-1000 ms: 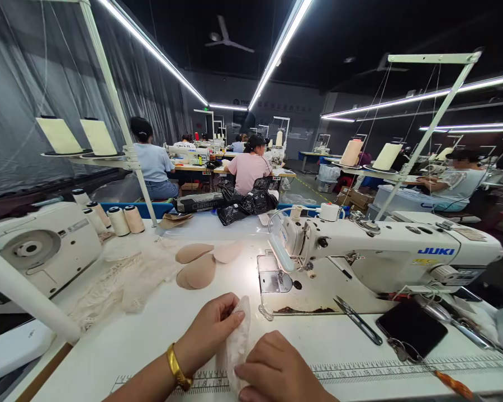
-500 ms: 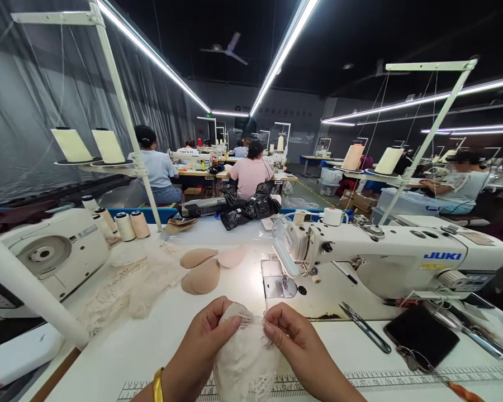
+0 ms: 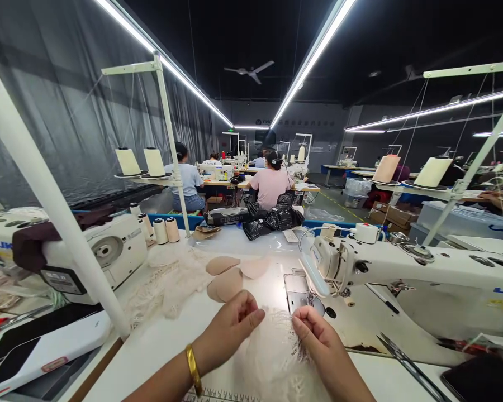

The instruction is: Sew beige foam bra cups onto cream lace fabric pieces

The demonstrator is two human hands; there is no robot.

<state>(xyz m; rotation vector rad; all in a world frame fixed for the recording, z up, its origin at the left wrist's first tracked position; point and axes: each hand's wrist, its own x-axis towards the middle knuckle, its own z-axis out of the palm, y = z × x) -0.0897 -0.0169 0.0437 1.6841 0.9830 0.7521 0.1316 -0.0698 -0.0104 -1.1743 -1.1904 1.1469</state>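
A sheer cream lace piece (image 3: 272, 352) hangs between my hands, its lower part spread over the white table. My left hand (image 3: 235, 324), with a gold bangle at the wrist, is closed in a pinch at the lace's left upper edge; the fingertips are partly hidden. At the right upper edge, my right hand (image 3: 318, 340) pinches the lace between thumb and curled fingers. Beyond my left hand lie several beige bra cups (image 3: 226, 283) and a paler pink cup (image 3: 255, 268). More crumpled lace (image 3: 167, 287) is spread out to the left.
A white sewing machine (image 3: 360, 257) stands right of my hands, its metal needle plate (image 3: 297, 290) lit. Thread snips (image 3: 411, 365) lie at the lower right. Thread cones (image 3: 166, 230) and a slanted white pole (image 3: 67, 223) are at the left. Black plastic bags (image 3: 272, 218) sit behind the table.
My view has turned left. My hands have moved apart, and the lace that was bunched between them is now spread wider and lower.
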